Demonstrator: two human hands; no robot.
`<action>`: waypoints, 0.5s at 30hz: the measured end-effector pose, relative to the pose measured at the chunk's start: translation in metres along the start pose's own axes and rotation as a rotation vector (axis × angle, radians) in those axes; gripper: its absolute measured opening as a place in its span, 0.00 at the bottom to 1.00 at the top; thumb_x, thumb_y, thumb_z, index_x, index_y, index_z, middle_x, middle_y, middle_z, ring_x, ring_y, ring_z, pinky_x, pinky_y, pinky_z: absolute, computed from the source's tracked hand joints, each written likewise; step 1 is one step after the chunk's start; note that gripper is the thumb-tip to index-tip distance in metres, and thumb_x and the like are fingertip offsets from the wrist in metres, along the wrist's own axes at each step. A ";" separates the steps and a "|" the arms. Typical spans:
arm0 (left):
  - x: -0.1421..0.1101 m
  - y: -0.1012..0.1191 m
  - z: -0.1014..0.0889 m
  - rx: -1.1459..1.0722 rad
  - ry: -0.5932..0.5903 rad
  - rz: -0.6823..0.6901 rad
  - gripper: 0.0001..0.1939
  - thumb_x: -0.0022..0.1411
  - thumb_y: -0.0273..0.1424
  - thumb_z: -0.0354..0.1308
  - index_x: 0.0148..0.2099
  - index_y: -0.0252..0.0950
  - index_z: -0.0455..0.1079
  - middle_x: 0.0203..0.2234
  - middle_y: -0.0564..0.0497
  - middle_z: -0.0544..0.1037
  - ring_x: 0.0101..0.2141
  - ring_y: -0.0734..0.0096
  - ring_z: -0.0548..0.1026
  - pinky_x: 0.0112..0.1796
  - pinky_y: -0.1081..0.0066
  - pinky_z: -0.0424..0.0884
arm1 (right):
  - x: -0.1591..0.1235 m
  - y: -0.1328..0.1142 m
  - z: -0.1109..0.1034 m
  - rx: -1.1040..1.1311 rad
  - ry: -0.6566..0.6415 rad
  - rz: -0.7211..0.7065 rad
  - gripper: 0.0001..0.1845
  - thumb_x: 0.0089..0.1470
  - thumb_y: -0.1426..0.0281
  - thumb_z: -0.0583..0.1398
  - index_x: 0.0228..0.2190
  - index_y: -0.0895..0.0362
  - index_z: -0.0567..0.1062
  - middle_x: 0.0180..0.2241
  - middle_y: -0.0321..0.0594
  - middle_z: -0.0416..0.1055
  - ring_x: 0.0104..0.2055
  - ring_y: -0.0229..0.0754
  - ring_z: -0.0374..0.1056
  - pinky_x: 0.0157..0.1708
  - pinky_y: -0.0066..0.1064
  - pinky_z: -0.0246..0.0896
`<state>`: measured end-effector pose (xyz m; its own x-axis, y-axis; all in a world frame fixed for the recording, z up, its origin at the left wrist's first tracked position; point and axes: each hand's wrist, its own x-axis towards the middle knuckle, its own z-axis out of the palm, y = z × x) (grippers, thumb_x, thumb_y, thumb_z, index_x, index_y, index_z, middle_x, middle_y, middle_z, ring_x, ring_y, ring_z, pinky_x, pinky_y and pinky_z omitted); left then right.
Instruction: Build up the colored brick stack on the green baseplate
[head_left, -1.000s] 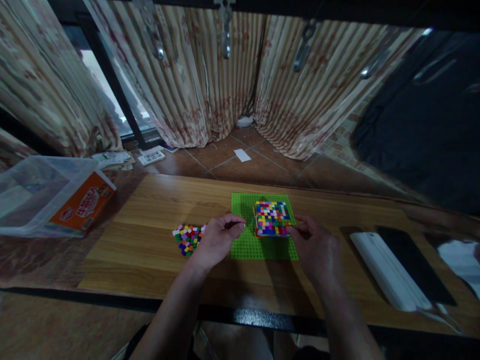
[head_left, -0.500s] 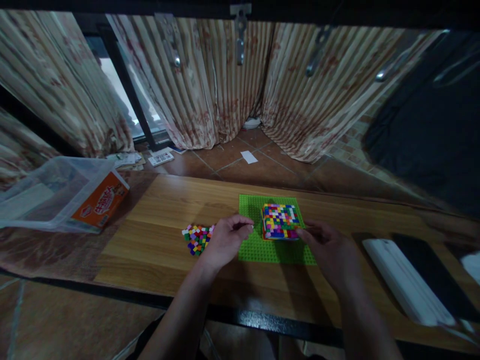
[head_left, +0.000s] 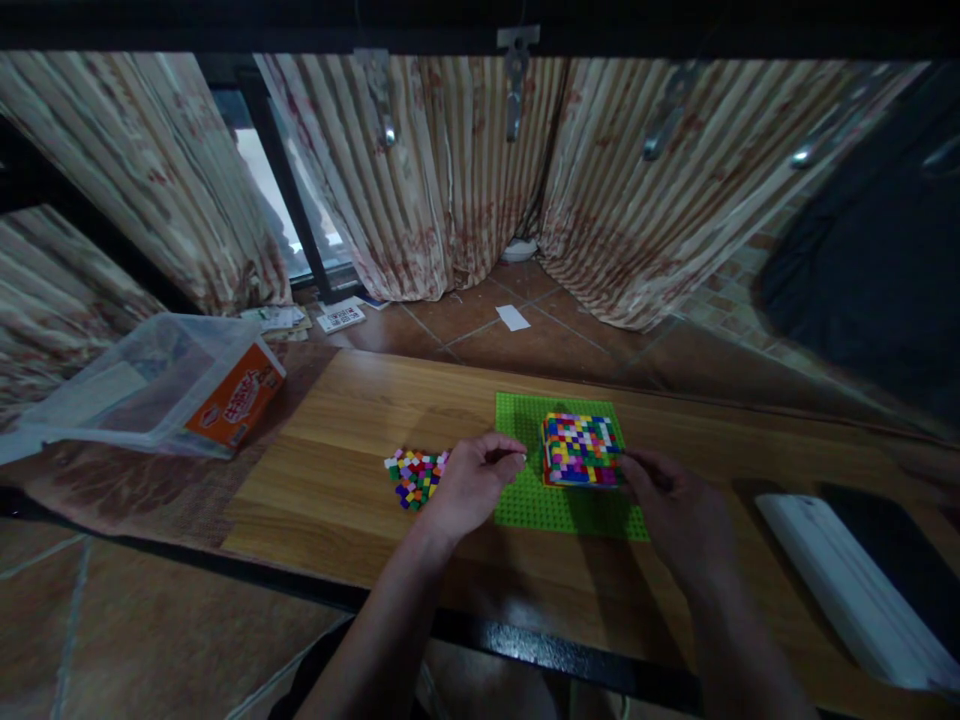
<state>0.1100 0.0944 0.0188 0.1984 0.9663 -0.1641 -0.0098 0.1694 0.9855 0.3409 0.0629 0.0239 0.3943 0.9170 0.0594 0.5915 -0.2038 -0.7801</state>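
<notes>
A many-coloured block of small toy bricks [head_left: 580,448] stands on a green studded baseplate [head_left: 525,512]. My left hand [head_left: 474,484] is over the baseplate's left side, thumb and forefinger pinched on what looks like a tiny white brick [head_left: 523,457]. At the block's right edge, the thumb and fingers of my right hand [head_left: 679,510] are closed together, touching or very near its side. Whatever they may hold is hidden. A loose pile of small coloured bricks [head_left: 414,478] lies left of the baseplate, partly behind my left hand.
A clear plastic bin [head_left: 161,385] with an orange label sits at the table's left end. On the right lie a long white device [head_left: 847,580] and a dark flat object [head_left: 892,545]. The wooden table [head_left: 315,480] has a dark front edge. Striped curtains [head_left: 420,180] hang beyond.
The whole view has shifted, so the table and both hands appear farther right. Both hands keep nearly the same pose and place relative to the block.
</notes>
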 end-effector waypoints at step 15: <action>-0.003 0.003 0.004 -0.066 -0.015 -0.010 0.06 0.55 0.32 0.63 0.34 0.35 0.76 0.24 0.53 0.74 0.27 0.73 0.68 0.31 0.72 0.63 | -0.001 0.004 0.002 -0.085 0.037 -0.059 0.21 0.54 0.53 0.59 0.36 0.55 0.82 0.31 0.44 0.80 0.32 0.49 0.76 0.32 0.37 0.68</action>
<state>0.1133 0.0907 0.0224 0.2132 0.9616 -0.1730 -0.0717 0.1920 0.9788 0.3413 0.0617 0.0193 0.3817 0.9154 0.1280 0.6716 -0.1794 -0.7189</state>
